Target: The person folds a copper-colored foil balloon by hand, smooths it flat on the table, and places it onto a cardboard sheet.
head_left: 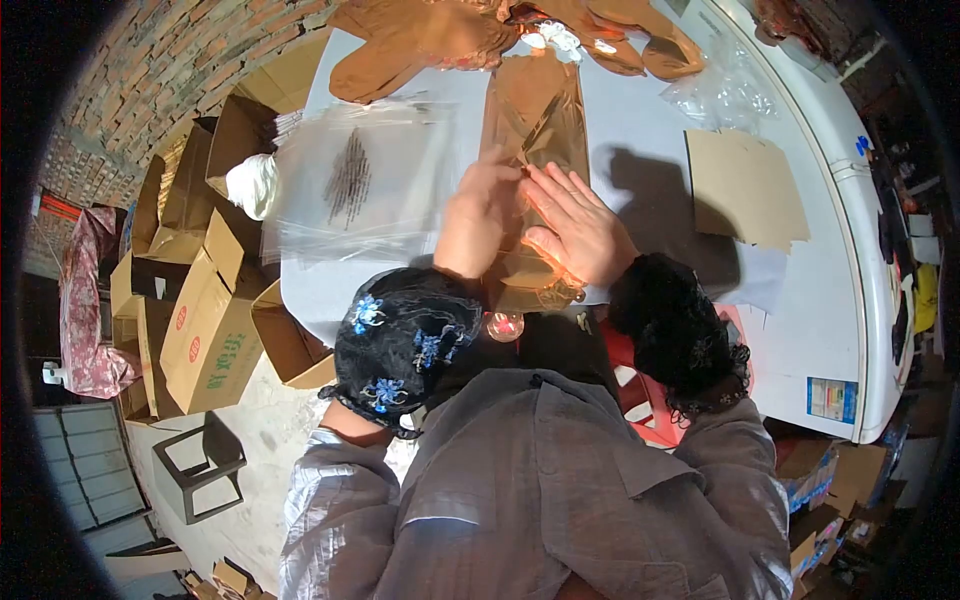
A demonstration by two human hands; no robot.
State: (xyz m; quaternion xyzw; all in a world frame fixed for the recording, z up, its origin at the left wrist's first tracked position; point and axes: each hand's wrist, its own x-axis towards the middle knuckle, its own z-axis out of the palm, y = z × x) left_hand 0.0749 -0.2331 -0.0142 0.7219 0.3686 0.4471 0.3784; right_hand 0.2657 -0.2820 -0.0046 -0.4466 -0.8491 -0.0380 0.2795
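Near a brick wall point(180, 75), a white table point(640, 115) bears a glossy brown strip point(535, 115). The right hand point(585, 238) spreads outstretched fingers over it; the left hand point(474, 222) blurs, its grip unclear.

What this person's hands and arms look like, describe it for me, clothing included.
The left hand and right hand wear no gloves; the left looks blurred. The left cuff is puffy and black with blue flowers; the right cuff is black too, with a frilly edge. Further up, the left sleeve and right sleeve are grey, paler where light strikes.
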